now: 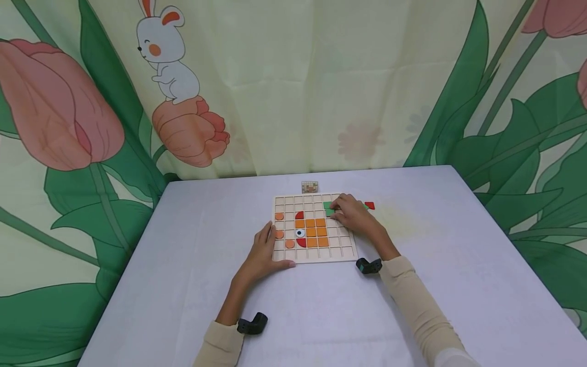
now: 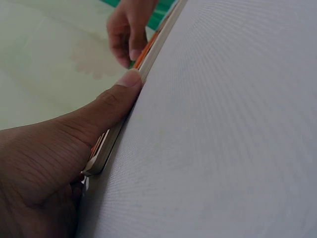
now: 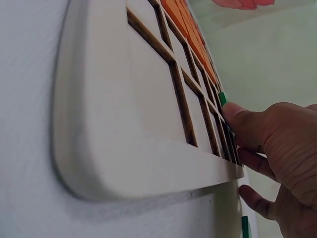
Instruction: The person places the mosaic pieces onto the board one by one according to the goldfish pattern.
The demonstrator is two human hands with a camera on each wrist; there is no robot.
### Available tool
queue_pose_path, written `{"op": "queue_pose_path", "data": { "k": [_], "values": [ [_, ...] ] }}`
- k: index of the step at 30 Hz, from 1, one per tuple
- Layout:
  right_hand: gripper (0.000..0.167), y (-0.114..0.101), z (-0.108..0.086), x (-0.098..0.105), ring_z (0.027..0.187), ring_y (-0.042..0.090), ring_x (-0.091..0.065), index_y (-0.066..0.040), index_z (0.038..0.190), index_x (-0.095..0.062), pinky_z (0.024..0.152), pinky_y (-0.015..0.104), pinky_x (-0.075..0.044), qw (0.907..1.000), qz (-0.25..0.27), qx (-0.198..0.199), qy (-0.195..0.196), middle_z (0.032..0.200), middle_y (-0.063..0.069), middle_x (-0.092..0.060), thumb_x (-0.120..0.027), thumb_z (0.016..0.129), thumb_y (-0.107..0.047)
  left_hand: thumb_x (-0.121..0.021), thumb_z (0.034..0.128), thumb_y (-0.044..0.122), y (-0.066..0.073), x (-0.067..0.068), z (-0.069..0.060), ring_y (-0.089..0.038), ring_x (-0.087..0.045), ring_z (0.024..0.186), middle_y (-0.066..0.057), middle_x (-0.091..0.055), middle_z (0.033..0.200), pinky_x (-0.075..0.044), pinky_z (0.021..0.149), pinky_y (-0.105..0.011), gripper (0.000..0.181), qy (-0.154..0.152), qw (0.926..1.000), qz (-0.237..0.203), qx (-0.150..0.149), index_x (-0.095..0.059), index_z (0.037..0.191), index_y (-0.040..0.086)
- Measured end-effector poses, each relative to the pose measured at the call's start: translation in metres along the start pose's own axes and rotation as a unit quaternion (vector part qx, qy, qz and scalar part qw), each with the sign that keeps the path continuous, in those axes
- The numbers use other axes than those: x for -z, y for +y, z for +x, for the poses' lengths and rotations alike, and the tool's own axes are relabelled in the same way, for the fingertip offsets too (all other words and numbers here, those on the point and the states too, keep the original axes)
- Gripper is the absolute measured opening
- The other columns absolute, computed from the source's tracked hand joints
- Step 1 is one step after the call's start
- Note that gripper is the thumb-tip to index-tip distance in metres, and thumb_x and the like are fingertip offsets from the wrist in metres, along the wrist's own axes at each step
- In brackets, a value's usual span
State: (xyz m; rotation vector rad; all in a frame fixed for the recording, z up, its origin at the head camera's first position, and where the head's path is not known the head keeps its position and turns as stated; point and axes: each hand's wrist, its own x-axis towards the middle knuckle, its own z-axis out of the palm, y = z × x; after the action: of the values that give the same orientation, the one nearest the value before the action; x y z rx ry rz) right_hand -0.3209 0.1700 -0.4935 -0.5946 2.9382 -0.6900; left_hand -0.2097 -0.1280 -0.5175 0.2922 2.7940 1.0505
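A pale wooden grid board (image 1: 341, 250) lies on the table. My left hand (image 1: 263, 257) rests on its near left corner, fingers along the left side and thumb on the front edge; the left wrist view shows that thumb (image 2: 111, 101) against the board's edge. Over the upper right cells, my right hand (image 1: 352, 211) pinches a green tile (image 3: 222, 98) at the board's surface, partly hidden by the fingers. Orange square tiles (image 1: 311, 232), red quarter-round pieces (image 1: 300, 215), a round eye piece (image 1: 300, 233) and orange discs (image 1: 290, 243) sit in the cells.
A small patterned card (image 1: 309, 187) lies just beyond the board. To the right of the board, partly behind my right hand, are a red piece (image 1: 369, 205) and some green. A printed curtain (image 1: 293, 102) hangs behind the white-covered table (image 1: 192, 265).
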Motion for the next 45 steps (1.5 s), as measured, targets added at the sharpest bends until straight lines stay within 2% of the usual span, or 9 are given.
{"op": "queue_pose_path", "data": {
  "k": [13,26,30,34,37,40,45],
  "values": [
    [0.029,-0.001,-0.001,-0.002,0.125,0.033,-0.055,-0.005,0.125,-0.071,0.105,0.055,-0.048,0.9999,0.001,-0.011,0.0,0.128,0.015,-0.063,-0.074,0.102,-0.023,-0.092,0.0788,0.048,-0.002,-0.004,0.002,-0.041,-0.019,0.161,-0.02,-0.013,0.178,-0.039,0.124,-0.057,0.127,0.004,0.9999,0.01,0.002,-0.018,0.168,-0.003],
    [0.031,0.001,-0.003,-0.004,0.124,0.033,-0.055,-0.005,0.127,-0.071,0.107,0.053,-0.049,0.9999,-0.002,-0.012,0.001,0.127,0.014,-0.064,-0.074,0.101,-0.023,-0.092,0.0792,0.047,0.001,-0.003,-0.002,-0.042,-0.019,0.161,-0.021,-0.013,0.178,-0.038,0.125,-0.057,0.126,0.001,1.0,0.001,-0.002,-0.018,0.168,-0.004],
    [0.032,0.006,-0.004,-0.004,0.124,0.032,-0.054,-0.004,0.126,-0.071,0.108,0.051,-0.05,0.9998,0.007,-0.006,0.019,0.123,0.014,-0.067,-0.074,0.101,-0.024,-0.092,0.0791,0.048,0.001,-0.003,-0.001,-0.042,-0.019,0.161,-0.021,-0.013,0.178,-0.038,0.125,-0.056,0.126,0.0,1.0,0.004,-0.001,-0.019,0.168,-0.004],
    [0.032,0.012,-0.008,-0.001,0.125,0.034,-0.054,-0.002,0.126,-0.071,0.109,0.051,-0.049,0.9982,0.015,-0.004,0.058,0.122,0.016,-0.069,-0.07,0.104,-0.025,-0.092,0.0788,0.048,0.001,-0.003,0.0,-0.042,-0.019,0.161,-0.021,-0.013,0.178,-0.039,0.124,-0.057,0.126,-0.001,1.0,0.003,-0.001,-0.019,0.167,-0.004],
    [0.031,0.017,-0.013,0.003,0.13,0.037,-0.053,-0.001,0.127,-0.071,0.111,0.054,-0.047,0.9959,0.022,-0.017,0.086,0.126,0.018,-0.068,-0.067,0.106,-0.023,-0.093,0.0783,0.048,0.002,-0.003,0.0,-0.042,-0.018,0.162,-0.021,-0.013,0.178,-0.038,0.124,-0.057,0.127,0.001,1.0,0.002,0.001,-0.019,0.168,-0.004],
    [0.03,0.022,-0.018,0.007,0.132,0.038,-0.051,-0.002,0.128,-0.07,0.111,0.056,-0.045,0.9929,0.025,-0.049,0.106,0.129,0.018,-0.066,-0.065,0.107,-0.021,-0.093,0.0781,0.048,0.002,-0.002,0.0,-0.041,-0.018,0.162,-0.021,-0.014,0.178,-0.038,0.125,-0.057,0.127,0.004,1.0,0.004,0.002,-0.019,0.168,-0.003],
    [0.034,0.031,-0.024,0.011,0.135,0.043,-0.048,0.0,0.132,-0.069,0.11,0.06,-0.044,0.9885,0.001,-0.097,0.116,0.132,0.023,-0.063,-0.067,0.106,-0.022,-0.093,0.0777,0.048,0.0,-0.002,0.0,-0.042,-0.018,0.162,-0.021,-0.014,0.178,-0.038,0.125,-0.057,0.127,0.005,1.0,0.007,0.004,-0.019,0.168,-0.003]
  ]
}}
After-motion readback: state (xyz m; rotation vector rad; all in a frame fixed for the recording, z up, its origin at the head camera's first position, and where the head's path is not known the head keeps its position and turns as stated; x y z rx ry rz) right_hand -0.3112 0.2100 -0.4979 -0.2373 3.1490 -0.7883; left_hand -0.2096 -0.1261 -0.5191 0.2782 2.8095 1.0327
